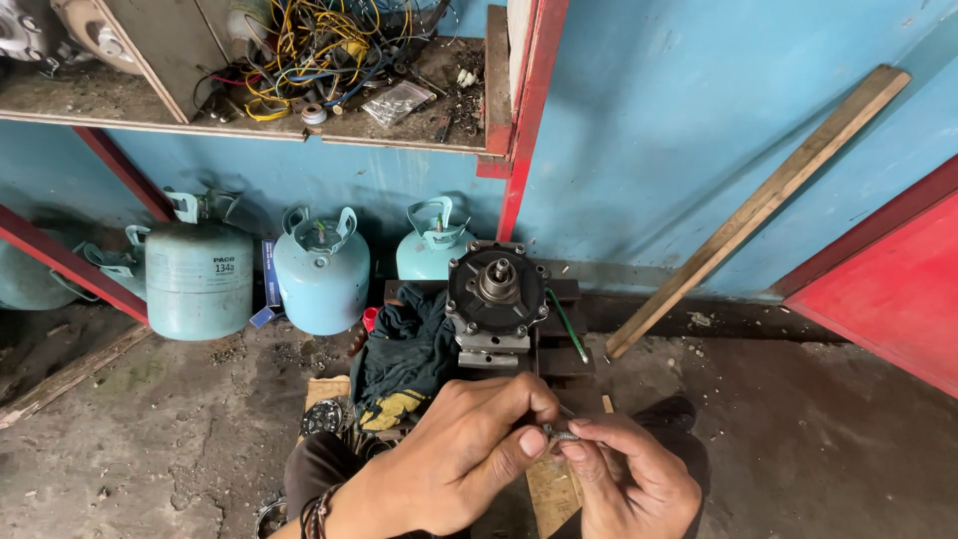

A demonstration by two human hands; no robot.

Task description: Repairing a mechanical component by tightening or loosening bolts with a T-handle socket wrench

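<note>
Just below the compressor [497, 299] on the floor, both hands pinch one small metal part [559, 433]. Left hand [454, 459] grip closed on it, thumb and forefinger; right hand [631, 477] fingertips clamp its other end. Judgement: keep it low, over the dark rag [404, 349], so a slip doesn't lose it.

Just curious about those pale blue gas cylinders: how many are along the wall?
4: one at the far left partly hidden behind the red beam, two left of centre, one behind the round metal unit.
</note>
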